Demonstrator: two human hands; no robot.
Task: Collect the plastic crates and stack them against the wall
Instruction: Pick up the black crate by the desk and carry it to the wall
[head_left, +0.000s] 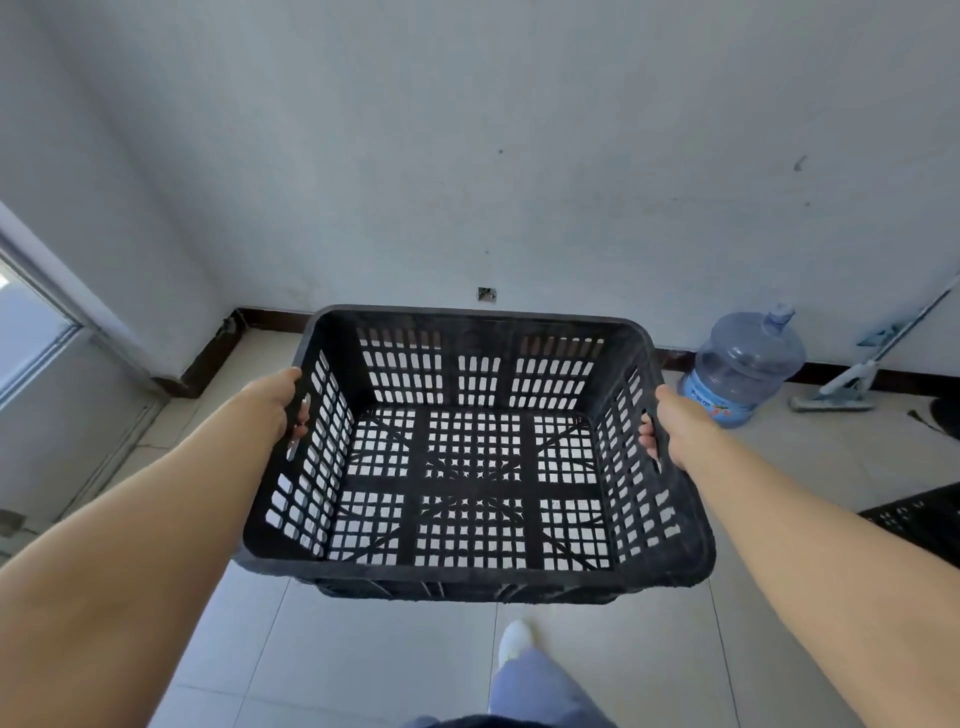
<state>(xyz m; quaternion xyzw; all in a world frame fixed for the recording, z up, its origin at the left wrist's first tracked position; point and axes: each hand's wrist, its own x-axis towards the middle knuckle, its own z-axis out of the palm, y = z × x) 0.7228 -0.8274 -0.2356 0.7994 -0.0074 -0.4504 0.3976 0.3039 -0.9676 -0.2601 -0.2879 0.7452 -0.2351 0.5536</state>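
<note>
Your left fingers (300, 423) are hooked through the handle slot in the crate's (475, 457) left side, curled shut on the plastic, and they show from inside through the lattice. Your right fingers (648, 439) do the same at the slot on the other side, wrapped tight on the rim there. That matched grip at both ends is why the crate rides level: its weight is split evenly, so it does not tip toward you or away.

Your left hand (278, 400) sits outside the wall, palm against it, wrist straight. Your right hand (672, 423) mirrors it. Both forearms reach forward, nearly extended, holding the empty crate out in front of you and clear of the floor (363, 649), open side up.

The crate hangs in the air facing the wall (467, 156), short of the baseboard, with your shoe (515, 642) stepping beneath its near edge. A water jug (743, 371) stands by the wall to the right, a mop (852, 382) leaning beyond it. Another dark crate (919, 519) peeks in at the right edge, low down, still to be collected by the look of it. Judging from the clear tiles ahead, you are carrying this one toward its place at the wall.
</note>
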